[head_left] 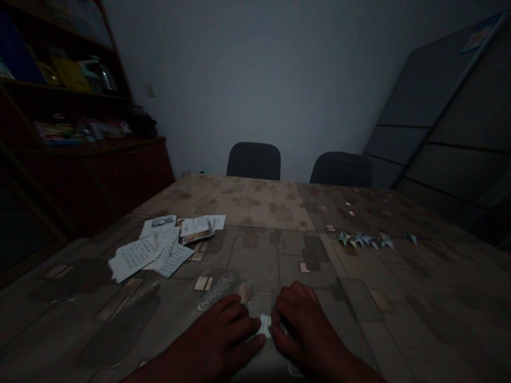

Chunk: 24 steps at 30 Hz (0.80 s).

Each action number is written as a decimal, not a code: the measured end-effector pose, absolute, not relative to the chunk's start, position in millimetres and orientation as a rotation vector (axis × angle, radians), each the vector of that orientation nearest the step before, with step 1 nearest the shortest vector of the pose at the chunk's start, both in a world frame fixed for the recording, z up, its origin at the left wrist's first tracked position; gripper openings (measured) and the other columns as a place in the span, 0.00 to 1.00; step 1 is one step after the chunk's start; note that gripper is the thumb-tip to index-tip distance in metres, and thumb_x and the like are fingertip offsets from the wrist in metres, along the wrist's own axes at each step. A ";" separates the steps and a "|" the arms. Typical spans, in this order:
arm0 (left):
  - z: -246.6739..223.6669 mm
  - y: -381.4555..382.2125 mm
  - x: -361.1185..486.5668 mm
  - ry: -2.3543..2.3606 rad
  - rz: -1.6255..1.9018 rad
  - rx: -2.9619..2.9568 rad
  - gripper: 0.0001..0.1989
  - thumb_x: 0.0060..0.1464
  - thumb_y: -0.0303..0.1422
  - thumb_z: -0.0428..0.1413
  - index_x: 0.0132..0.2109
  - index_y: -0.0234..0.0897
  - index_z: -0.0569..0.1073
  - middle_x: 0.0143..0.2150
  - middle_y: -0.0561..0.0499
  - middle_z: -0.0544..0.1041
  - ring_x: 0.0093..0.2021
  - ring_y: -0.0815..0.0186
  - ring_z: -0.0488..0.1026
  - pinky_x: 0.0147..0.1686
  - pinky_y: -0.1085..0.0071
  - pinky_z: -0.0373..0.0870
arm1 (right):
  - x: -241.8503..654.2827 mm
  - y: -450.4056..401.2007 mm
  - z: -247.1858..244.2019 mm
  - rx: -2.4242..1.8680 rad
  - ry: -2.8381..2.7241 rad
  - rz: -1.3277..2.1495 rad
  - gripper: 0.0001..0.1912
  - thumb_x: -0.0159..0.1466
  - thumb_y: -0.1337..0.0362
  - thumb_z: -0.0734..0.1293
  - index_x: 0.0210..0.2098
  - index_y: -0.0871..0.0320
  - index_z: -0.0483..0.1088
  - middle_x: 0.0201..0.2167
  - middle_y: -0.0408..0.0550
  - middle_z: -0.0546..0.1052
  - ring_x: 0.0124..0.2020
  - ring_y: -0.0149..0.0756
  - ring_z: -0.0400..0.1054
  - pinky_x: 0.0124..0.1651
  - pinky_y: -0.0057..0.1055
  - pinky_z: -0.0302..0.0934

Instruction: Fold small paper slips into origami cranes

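Note:
A small piece of white folded paper [264, 325] lies between my two hands, low in the middle of the view. My left hand [227, 332] grips its left side, thumb and fingertips pinched together. On the other side my right hand [297, 322] has its fingers curled, with thumb and forefinger at the paper's right edge. Much of the paper is covered by my fingers, so its full shape is hidden. Both hands rest close to the patterned tablecloth [247, 255].
To the left lie a loose spread of printed paper cards [136, 258] and a small stack of cards [196, 229]. Several small folded paper figures [363, 240] stand in a row at the right. Two dark chairs [254, 159] stand beyond the table, with a shelf cabinet [131, 165] at the left.

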<state>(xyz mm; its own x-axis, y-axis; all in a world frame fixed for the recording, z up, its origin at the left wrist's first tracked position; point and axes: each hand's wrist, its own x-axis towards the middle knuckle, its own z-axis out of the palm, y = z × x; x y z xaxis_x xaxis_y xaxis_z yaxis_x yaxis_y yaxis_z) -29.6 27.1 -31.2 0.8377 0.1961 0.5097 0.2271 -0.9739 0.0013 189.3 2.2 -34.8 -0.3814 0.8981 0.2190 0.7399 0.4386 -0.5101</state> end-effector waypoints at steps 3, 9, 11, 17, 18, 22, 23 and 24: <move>-33.5 26.8 -30.0 -0.376 -0.830 -2.950 0.10 0.68 0.26 0.47 0.51 0.37 0.70 0.39 0.48 0.79 0.36 0.64 0.71 0.47 0.59 0.71 | 193.2 0.9 -35.8 -1.409 -2.135 0.575 0.12 0.54 0.79 0.66 0.31 0.56 0.68 0.32 0.41 0.73 0.39 0.38 0.65 0.44 0.35 0.55; -46.8 29.1 -29.2 -0.374 -0.877 -2.887 0.08 0.68 0.28 0.49 0.50 0.39 0.70 0.37 0.48 0.78 0.34 0.65 0.71 0.46 0.60 0.71 | 193.6 -6.1 -47.9 -1.438 -2.048 0.514 0.10 0.58 0.75 0.66 0.36 0.55 0.64 0.36 0.44 0.71 0.40 0.42 0.64 0.45 0.39 0.56; -50.3 29.9 -28.8 -0.371 -0.887 -2.872 0.07 0.67 0.28 0.50 0.50 0.40 0.70 0.36 0.49 0.79 0.34 0.65 0.71 0.46 0.59 0.71 | 191.1 -7.9 -53.1 -1.415 -2.095 0.451 0.13 0.57 0.73 0.68 0.39 0.54 0.64 0.38 0.45 0.70 0.41 0.43 0.64 0.46 0.41 0.56; -50.8 30.1 -30.8 -0.366 -0.911 -2.886 0.08 0.67 0.27 0.50 0.49 0.39 0.72 0.39 0.50 0.80 0.36 0.64 0.72 0.50 0.56 0.70 | 190.1 -8.6 -52.6 -1.479 -2.084 0.524 0.16 0.55 0.74 0.68 0.40 0.54 0.63 0.41 0.45 0.69 0.44 0.44 0.63 0.46 0.40 0.56; -50.6 29.9 -31.2 -0.381 -0.899 -2.896 0.08 0.67 0.27 0.50 0.48 0.40 0.72 0.39 0.50 0.80 0.36 0.64 0.72 0.51 0.55 0.69 | 191.2 -8.4 -51.3 -1.483 -2.074 0.549 0.16 0.55 0.74 0.68 0.40 0.54 0.63 0.41 0.45 0.69 0.44 0.44 0.63 0.46 0.40 0.56; -53.4 29.5 -30.8 -0.447 -0.931 -2.903 0.08 0.67 0.27 0.50 0.45 0.41 0.73 0.37 0.52 0.80 0.35 0.65 0.72 0.52 0.56 0.69 | 194.9 -8.5 -49.7 -1.482 -2.046 0.603 0.18 0.54 0.77 0.66 0.40 0.54 0.63 0.42 0.44 0.69 0.45 0.44 0.63 0.47 0.39 0.56; -54.7 29.7 -30.4 -0.456 -0.956 -2.894 0.08 0.67 0.27 0.50 0.44 0.41 0.73 0.37 0.52 0.80 0.35 0.65 0.72 0.52 0.56 0.69 | 195.2 -8.5 -50.5 -1.480 -2.043 0.604 0.18 0.53 0.77 0.66 0.40 0.53 0.63 0.42 0.44 0.69 0.45 0.44 0.63 0.47 0.39 0.56; -56.0 29.8 -29.9 -0.459 -0.977 -2.882 0.07 0.67 0.27 0.50 0.44 0.41 0.73 0.37 0.52 0.80 0.34 0.65 0.72 0.51 0.56 0.69 | 194.9 -8.5 -51.6 -1.477 -2.044 0.598 0.18 0.53 0.77 0.66 0.40 0.53 0.62 0.42 0.44 0.69 0.45 0.44 0.63 0.47 0.39 0.56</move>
